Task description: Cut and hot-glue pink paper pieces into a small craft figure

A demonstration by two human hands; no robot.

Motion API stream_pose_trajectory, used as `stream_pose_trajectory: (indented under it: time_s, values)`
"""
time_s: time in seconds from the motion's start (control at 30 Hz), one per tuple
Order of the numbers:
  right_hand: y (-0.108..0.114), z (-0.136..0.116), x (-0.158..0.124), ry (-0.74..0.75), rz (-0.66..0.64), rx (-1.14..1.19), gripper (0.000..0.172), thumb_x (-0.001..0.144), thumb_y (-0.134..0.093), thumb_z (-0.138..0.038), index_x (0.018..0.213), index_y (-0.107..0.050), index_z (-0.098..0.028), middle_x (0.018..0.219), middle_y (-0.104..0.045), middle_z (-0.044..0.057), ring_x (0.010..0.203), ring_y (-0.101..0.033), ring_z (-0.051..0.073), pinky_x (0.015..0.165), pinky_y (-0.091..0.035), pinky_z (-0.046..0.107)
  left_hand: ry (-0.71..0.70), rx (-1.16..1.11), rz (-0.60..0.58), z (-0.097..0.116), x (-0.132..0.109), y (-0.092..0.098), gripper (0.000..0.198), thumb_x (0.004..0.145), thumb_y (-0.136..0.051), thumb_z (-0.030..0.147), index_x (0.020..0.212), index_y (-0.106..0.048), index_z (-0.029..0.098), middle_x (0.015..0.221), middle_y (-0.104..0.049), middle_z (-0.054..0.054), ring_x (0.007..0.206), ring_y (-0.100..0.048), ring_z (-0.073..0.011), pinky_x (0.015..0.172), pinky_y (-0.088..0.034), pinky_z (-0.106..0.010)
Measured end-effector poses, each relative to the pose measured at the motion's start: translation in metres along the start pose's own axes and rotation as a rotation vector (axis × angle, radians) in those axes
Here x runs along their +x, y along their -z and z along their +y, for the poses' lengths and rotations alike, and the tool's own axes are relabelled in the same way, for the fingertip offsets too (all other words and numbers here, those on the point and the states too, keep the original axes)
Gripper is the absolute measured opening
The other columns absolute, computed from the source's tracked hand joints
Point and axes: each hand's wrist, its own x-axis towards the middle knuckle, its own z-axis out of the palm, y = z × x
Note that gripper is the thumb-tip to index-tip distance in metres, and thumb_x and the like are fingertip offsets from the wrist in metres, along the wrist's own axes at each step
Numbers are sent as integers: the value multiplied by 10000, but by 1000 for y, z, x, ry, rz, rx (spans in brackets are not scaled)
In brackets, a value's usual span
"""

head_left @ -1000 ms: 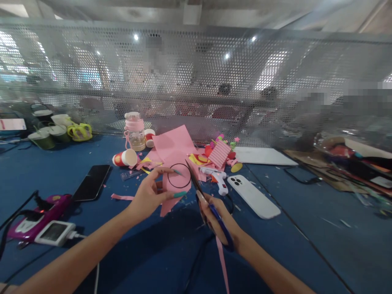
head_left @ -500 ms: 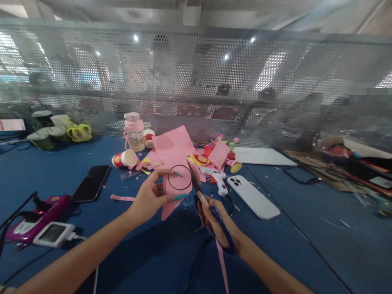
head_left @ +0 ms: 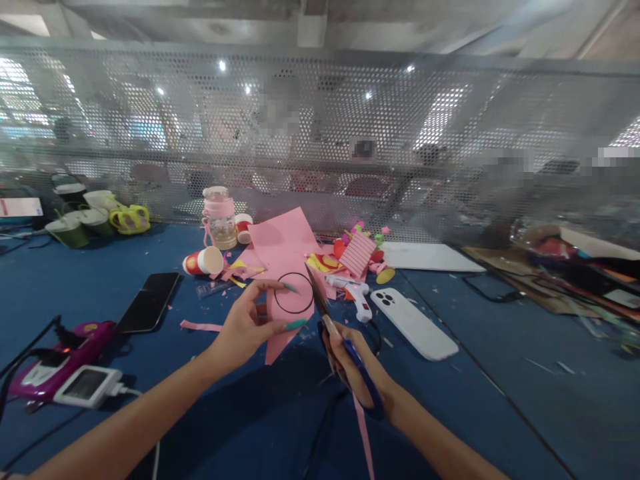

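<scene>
Between thumb and fingers, my left hand (head_left: 250, 320) pinches a piece of pink paper (head_left: 280, 343) that has a black circle drawn on it. My right hand (head_left: 357, 367) is wrapped round the handles of a pair of scissors (head_left: 325, 310) with dark blue grips. The blades point up and away, close against the right edge of the paper beside the circle; I cannot tell whether they bite into it. A narrow pink paper strip (head_left: 363, 433) hangs below my right hand. Behind the held piece lie larger pink sheets (head_left: 285, 233).
Around the work lie a white glue gun (head_left: 357, 297), a white phone (head_left: 415, 323), a black phone (head_left: 150, 302), a purple power strip (head_left: 65, 357) with cables, and a tipped paper cup (head_left: 203, 261). A bottle (head_left: 220, 220) stands by the perforated metal screen (head_left: 310, 133).
The view has tilted up very slightly, so everything sits a little lower. My hands, the paper and the scissors keep nearly the same positions.
</scene>
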Motion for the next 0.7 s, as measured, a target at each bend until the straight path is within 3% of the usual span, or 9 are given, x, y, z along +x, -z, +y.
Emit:
stream_pose_trajectory:
  time_s: [0.7]
  values:
    - [2,6,3,0,7,-33,458,807,-265,-626,611,-335,-218,396,-263,-87,330,-310,71,339,-265,205,1,2,-49,9,4,2,435,576,-717,169,948,-494,182,931,-560,-12,694,-610,-115,626,-537,-237]
